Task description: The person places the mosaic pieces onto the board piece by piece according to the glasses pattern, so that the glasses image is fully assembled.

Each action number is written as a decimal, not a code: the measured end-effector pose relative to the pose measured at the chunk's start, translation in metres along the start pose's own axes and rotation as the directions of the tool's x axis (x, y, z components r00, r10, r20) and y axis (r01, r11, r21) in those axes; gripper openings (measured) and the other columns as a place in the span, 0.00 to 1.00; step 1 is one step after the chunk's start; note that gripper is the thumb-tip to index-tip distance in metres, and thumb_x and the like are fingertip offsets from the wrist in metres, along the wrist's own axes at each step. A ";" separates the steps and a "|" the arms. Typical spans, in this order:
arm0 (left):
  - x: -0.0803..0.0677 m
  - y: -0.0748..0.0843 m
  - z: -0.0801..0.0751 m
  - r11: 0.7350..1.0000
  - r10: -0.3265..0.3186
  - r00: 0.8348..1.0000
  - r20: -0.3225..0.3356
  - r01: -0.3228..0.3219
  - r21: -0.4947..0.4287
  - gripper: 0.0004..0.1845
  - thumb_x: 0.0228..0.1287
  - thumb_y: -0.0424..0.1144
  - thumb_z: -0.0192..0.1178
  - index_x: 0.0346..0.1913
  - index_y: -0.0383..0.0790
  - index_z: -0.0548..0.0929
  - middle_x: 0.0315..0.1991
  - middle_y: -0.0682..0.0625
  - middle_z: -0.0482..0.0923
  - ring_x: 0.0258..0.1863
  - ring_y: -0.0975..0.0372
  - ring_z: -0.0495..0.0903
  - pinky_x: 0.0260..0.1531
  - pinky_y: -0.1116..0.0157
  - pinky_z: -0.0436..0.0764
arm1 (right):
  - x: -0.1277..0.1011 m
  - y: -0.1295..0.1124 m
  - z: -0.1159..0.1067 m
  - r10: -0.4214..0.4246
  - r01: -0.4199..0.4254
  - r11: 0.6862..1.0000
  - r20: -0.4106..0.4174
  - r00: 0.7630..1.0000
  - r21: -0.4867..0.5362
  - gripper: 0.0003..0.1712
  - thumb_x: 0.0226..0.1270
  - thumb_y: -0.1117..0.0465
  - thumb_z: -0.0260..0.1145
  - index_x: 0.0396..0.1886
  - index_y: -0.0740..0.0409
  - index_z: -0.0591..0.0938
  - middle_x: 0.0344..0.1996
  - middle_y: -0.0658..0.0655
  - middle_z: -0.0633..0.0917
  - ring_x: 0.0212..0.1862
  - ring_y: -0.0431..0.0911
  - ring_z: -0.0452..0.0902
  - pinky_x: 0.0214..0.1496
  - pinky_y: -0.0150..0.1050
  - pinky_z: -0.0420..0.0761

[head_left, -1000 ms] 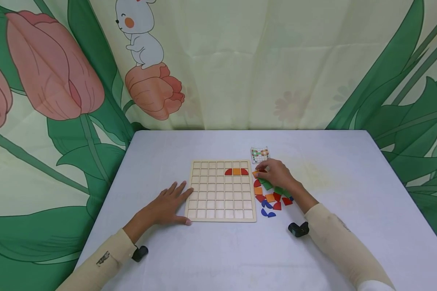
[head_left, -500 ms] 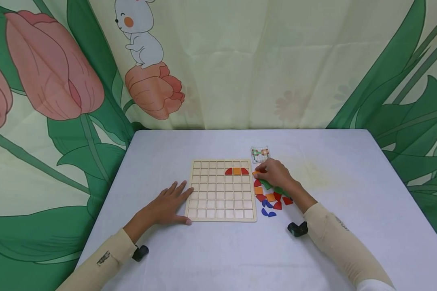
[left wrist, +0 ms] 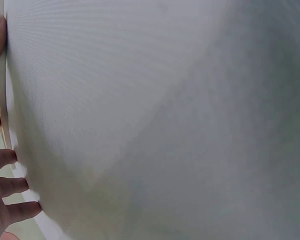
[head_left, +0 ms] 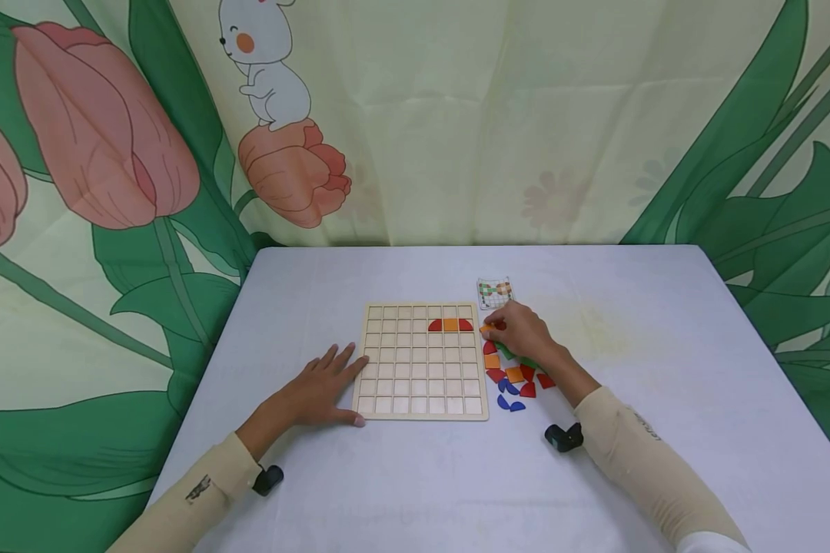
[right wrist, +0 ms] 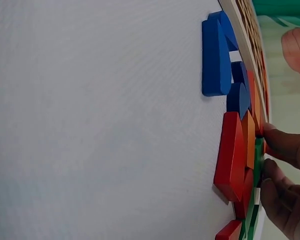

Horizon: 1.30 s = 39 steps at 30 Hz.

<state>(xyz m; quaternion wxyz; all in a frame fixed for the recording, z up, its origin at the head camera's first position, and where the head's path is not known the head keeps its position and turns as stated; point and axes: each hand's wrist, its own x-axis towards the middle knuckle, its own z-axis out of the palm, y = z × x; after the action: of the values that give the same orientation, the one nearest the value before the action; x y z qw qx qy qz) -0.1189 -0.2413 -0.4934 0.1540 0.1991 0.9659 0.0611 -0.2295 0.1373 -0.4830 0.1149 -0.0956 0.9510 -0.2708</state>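
Sideways runs the red-orange-red row (head_left: 450, 325).

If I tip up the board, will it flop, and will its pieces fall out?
The board would probably feel stiff: it lies flat with straight edges. Its red and orange pieces might slide out if tipped steeply, since nothing covers them.

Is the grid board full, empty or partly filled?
Partly filled: the grid board holds an orange square between two red pieces; the rest looks bare.
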 end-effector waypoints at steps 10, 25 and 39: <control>0.001 -0.001 -0.001 1.000 0.006 1.000 0.018 -0.006 -0.011 0.60 0.50 0.78 0.61 0.81 0.52 0.54 0.82 0.41 0.45 0.80 0.39 0.45 0.70 0.36 0.59 | 0.001 0.002 0.000 -0.015 0.014 1.000 0.013 1.000 0.008 0.19 0.65 0.55 0.73 0.52 0.58 0.87 0.46 0.59 0.81 0.46 0.51 0.74 0.37 0.37 0.74; -0.001 0.000 -0.002 1.000 0.008 1.000 0.018 -0.008 -0.013 0.59 0.51 0.77 0.62 0.80 0.50 0.55 0.82 0.41 0.46 0.79 0.38 0.46 0.70 0.36 0.59 | -0.008 0.007 0.001 0.007 -0.007 1.000 0.020 1.000 0.020 0.24 0.63 0.53 0.74 0.56 0.59 0.86 0.42 0.58 0.82 0.42 0.48 0.75 0.31 0.34 0.78; -0.002 0.003 -0.004 1.000 -0.002 1.000 0.012 0.002 -0.005 0.59 0.50 0.76 0.63 0.80 0.50 0.55 0.81 0.41 0.46 0.79 0.38 0.46 0.70 0.36 0.59 | -0.014 0.011 0.005 -0.085 0.084 0.994 0.004 0.996 0.074 0.15 0.64 0.60 0.73 0.49 0.54 0.82 0.40 0.57 0.87 0.38 0.48 0.80 0.33 0.33 0.83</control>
<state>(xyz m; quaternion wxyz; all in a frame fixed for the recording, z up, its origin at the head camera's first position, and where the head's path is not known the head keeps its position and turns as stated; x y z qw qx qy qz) -0.1176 -0.2392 -0.4885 0.1604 0.1982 0.9649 0.0624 -0.2165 0.1475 -0.4910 0.1100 -0.1324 0.9350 -0.3100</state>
